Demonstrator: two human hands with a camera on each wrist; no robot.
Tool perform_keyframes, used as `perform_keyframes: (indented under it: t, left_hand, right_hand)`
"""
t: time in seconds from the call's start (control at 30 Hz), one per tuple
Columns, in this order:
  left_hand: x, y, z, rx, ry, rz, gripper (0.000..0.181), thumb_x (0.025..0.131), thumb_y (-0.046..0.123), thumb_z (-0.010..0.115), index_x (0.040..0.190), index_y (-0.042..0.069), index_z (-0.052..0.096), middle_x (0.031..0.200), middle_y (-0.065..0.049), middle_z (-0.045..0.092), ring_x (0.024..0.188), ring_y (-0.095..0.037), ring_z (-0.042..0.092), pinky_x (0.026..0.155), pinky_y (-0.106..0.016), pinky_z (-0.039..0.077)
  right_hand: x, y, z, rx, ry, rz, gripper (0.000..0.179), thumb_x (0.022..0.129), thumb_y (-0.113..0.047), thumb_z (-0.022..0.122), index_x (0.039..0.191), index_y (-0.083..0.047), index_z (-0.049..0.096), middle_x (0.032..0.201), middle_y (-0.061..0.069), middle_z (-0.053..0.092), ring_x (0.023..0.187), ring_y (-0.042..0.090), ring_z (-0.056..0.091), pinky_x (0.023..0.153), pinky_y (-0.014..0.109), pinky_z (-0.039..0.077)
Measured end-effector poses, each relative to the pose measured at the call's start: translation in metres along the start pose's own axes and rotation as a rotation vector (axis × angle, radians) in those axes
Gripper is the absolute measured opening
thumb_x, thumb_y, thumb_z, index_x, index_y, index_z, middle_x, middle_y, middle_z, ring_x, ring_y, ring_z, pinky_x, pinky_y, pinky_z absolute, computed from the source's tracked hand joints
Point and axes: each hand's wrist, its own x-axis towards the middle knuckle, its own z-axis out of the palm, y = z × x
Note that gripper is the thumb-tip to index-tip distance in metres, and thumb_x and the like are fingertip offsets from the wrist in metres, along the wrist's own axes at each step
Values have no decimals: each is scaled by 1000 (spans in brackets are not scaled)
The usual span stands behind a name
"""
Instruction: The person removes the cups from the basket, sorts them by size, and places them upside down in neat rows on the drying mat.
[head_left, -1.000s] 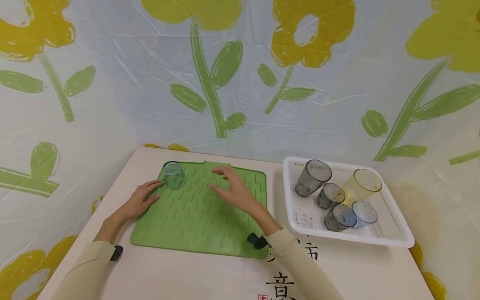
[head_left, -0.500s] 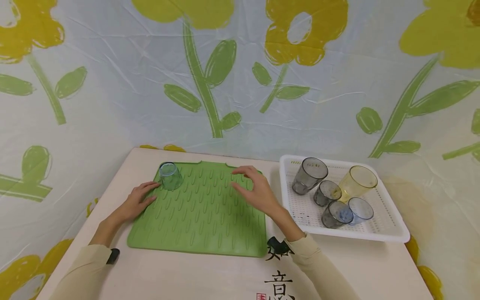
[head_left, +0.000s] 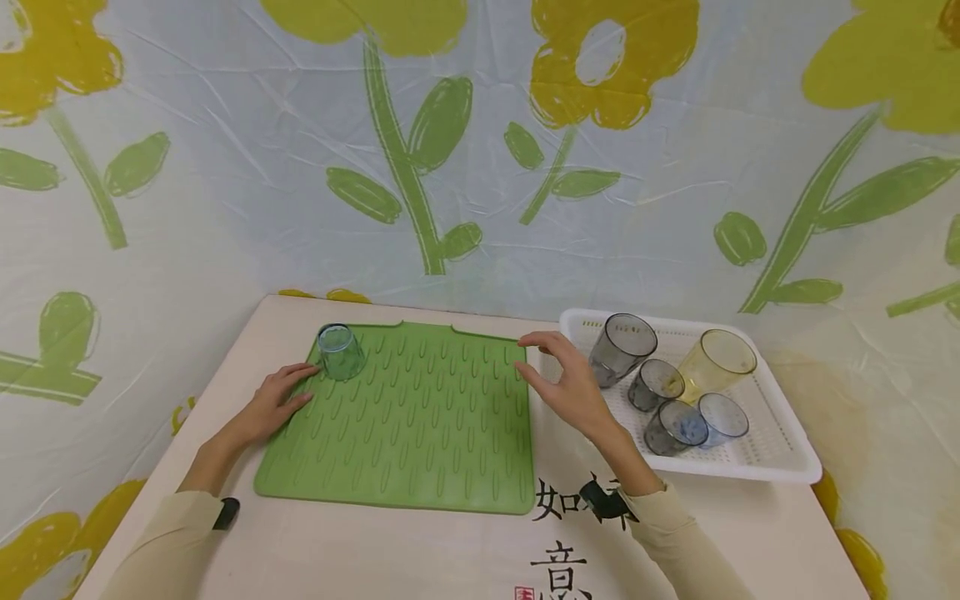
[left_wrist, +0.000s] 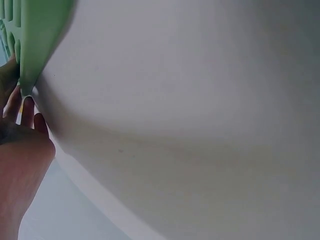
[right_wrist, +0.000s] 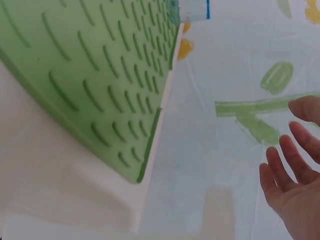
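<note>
blue glass (head_left: 342,355) stands inverted on green mat (head_left: 408,421)

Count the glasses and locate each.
6: a blue glass at the far left corner of the green mat; in the white basket, a tall grey glass, two small grey glasses, a yellow glass and a pale-blue glass.

My head cam's high, looking fwd/down, L-wrist view tight on tabletop (left_wrist: 175,75), R-wrist view facing backdrop (right_wrist: 200,150), all sharing mat (head_left: 405,425)
</note>
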Motion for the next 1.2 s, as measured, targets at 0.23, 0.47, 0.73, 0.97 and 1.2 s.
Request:
perform_keyframes:
  t: [0.23, 0.47, 0.73, 0.97, 1.2]
  left_hand:
    - [-1, 2, 0, 5, 5, 0, 42, 97, -4, 65, 137, -14, 53, 140, -37, 46, 129, -58, 38, 98, -71, 31]
    - [0, 2, -1, 6, 1, -8, 43, 97, -3, 65, 137, -13, 53, 141, -36, 46, 130, -57, 38, 98, -71, 31]
    - [1, 2, -3, 12, 3, -7, 42, 97, -3, 66, 136, -12, 54, 140, -36, 47, 129, -57, 39, 98, -70, 31]
    - [0, 1, -1, 20, -6, -1, 42, 97, -2, 66, 136, -12, 54, 140, -37, 47, 127, -58, 40, 96, -71, 32]
    - [0, 2, 0, 20, -5, 6, 42, 97, -3, 66, 136, -13, 54, 140, -37, 47, 127, -59, 40, 95, -71, 31]
  right_hand:
    - [-16, 14, -23, -66, 76, -23, 32, 91, -2, 77, 122, -3, 69, 120, 10, 69, 113, 31, 64, 102, 30, 47]
    - [-38, 24, -53, -115, 142, 25, 33, 87, 1, 79, 119, -1, 70, 118, 11, 69, 110, 26, 62, 99, 19, 44]
    - [-62, 38, -82, -144, 206, 59, 35, 85, 8, 79, 118, 3, 69, 115, 14, 69, 109, 13, 60, 98, 13, 42]
    - [-84, 50, -104, -240, 223, 119, 35, 84, 6, 80, 118, 2, 70, 117, 16, 68, 111, 1, 56, 99, 10, 38]
    - [-104, 60, -120, -312, 185, 214, 36, 85, -2, 82, 120, 0, 70, 116, 14, 68, 108, 22, 57, 94, 12, 35]
